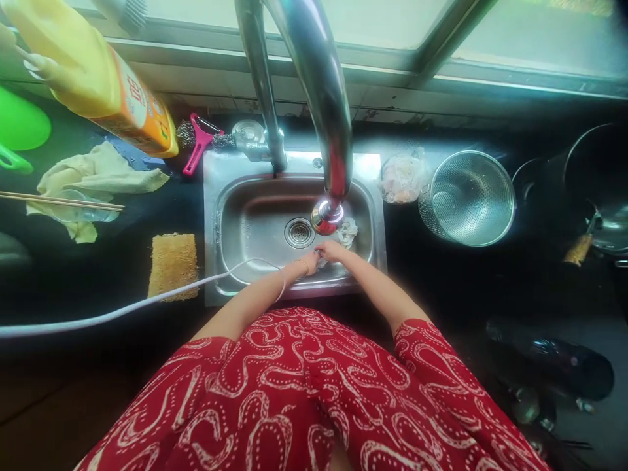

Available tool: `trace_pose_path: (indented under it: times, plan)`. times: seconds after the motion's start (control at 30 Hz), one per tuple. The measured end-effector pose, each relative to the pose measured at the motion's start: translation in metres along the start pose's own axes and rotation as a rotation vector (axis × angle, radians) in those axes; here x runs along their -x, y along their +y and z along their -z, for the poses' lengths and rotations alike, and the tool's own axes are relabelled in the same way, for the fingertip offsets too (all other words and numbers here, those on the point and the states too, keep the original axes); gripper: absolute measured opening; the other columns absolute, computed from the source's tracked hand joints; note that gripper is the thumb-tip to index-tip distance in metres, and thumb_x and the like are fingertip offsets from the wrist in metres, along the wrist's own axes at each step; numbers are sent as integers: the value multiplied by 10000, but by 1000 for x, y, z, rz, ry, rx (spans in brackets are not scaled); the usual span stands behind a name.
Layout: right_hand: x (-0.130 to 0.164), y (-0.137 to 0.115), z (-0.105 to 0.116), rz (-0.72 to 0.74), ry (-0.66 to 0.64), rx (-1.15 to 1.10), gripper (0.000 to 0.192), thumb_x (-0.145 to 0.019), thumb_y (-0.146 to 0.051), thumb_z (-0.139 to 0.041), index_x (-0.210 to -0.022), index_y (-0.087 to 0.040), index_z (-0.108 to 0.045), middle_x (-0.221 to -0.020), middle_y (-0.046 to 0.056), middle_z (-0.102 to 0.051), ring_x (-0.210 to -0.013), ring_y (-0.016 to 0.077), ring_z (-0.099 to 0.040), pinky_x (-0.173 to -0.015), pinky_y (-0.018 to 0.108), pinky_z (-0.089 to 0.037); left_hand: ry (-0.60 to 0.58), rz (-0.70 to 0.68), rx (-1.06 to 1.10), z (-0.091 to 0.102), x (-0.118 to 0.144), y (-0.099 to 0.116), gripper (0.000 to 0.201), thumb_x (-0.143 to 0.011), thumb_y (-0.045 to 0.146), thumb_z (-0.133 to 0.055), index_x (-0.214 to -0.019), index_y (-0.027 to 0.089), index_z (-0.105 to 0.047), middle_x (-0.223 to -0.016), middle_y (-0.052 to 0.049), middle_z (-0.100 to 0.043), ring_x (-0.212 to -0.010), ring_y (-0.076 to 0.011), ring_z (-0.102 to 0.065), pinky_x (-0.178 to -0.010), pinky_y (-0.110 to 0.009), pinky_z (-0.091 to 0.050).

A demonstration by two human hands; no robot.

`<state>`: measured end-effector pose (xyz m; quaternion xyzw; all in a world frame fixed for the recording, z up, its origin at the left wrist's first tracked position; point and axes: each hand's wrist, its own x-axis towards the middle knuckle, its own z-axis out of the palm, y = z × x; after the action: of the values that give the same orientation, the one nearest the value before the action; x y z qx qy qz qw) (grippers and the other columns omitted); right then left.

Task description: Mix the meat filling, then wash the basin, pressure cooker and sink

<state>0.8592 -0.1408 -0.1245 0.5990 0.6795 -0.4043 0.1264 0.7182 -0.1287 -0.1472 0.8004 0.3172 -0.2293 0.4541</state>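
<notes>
My left hand point(309, 261) and my right hand point(330, 250) meet low over the front right of the steel sink point(255, 232). Fingers of both are closed together on a small translucent whitish thing point(322, 263), which looks like thin plastic; its kind is unclear and the fingers cover most of it. Just beyond my right hand, a crumpled white thing point(347, 232) lies in the basin. Above it hangs the spout of the chrome faucet point(338, 131). The drain point(299, 233) is to the left of the hands.
A white cable point(122, 314) crosses my left forearm. Left of the sink are a loofah pad point(173, 265), a pink peeler point(199, 144), a yellow bottle point(118, 91) and a cloth point(98, 176). On the right stand a tied plastic bag point(403, 178) and a mesh strainer point(468, 199).
</notes>
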Motion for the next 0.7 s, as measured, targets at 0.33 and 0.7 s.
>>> trace_pose_path:
  times: [0.33, 0.7]
  plan:
    - [-3, -1, 2, -76, 152, 64, 317, -893, -113, -411, -1062, -135, -678, -1014, 140, -692, -962, 234, -611, -782, 291, -423, 193, 134, 42, 32, 13, -18, 451, -878, 105, -435, -1326, 152, -424, -1104, -103, -624, -1012, -204, -604, -895, -301, -448]
    - [-17, -3, -2, 13, 269, -12, 328, -904, -183, -497, -1208, -187, -620, -1174, 120, -595, -1051, 222, -561, -925, 330, -432, 180, 134, -231, 42, 3, -36, 388, -961, 168, -354, -1312, 278, -480, -1175, -109, -579, -1123, -225, -558, -913, -337, -434]
